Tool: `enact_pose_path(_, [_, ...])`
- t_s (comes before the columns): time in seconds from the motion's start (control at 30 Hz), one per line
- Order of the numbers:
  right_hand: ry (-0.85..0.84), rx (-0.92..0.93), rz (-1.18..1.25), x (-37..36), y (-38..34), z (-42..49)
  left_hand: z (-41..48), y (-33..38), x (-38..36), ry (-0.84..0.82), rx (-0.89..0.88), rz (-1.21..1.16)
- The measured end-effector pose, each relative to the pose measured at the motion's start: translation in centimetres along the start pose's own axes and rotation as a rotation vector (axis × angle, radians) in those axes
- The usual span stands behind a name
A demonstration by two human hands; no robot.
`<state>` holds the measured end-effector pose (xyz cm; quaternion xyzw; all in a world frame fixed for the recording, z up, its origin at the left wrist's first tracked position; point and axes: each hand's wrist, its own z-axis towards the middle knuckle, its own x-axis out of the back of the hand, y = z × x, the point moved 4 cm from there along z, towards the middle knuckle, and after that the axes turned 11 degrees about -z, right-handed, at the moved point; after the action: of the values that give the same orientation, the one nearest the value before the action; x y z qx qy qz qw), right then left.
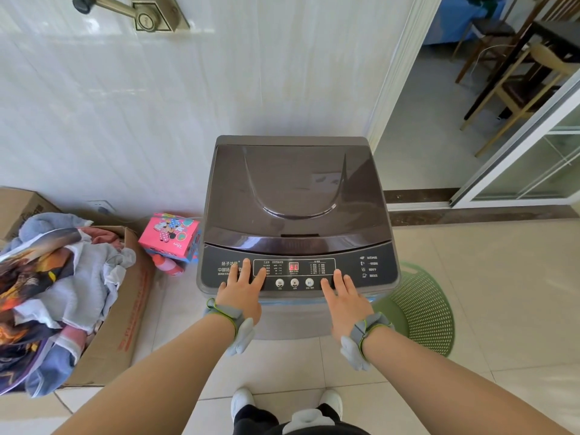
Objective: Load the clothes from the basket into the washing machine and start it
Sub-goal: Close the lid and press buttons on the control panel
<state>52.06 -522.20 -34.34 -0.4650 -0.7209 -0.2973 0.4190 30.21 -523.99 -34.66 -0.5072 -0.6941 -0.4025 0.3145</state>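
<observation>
Against the white ribbed wall stands the washing machine (295,215), a boxy grey top-loader with its dark, glossy lid (295,189) shut flat and a curved moulding across it. Both hands rest palm-down on the sloped control panel (370,268) at the front edge: the left hand (241,290) lies with fingers spread over the printed brand text, and the right hand (343,298) lies flat, fingers loosely fanned, just right of three round buttons (294,282); neither hand grips anything. Between them a small red display (293,266) is lit. Each wrist wears a grey strap with a green cord. On the tiled floor to the machine's right, partly hidden behind it and the right wrist, sits the green perforated plastic basket (420,312), its visible part showing no clothes. To the left, well apart from the machine, an open cardboard box (125,309) is heaped with crumpled clothes (53,284) in pale blue, white and printed fabric. Just beside the machine's left side sits a pink cartoon-printed carton (171,235). An open doorway (439,120) to the right shows wooden chairs (518,80) beyond.
</observation>
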Motion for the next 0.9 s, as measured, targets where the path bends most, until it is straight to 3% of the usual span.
enact_pose_path(0.13, [0.092, -0.031, 0.018, 1.2, -1.7, 0.3, 0.2, -0.2, -0.1, -0.009, 0.012, -0.004])
enact_pose_path(0.33, [0.134, 0.247, -0.023, 0.4, -6.9, 0.2, 0.2, -0.4, -0.2, -0.003, 0.002, 0.012])
enact_pose_path(0.9, [0.086, 0.167, -0.076, 1.7, -7.5, 0.4, 0.1, -0.8, 0.0, -0.017, -0.028, 0.054])
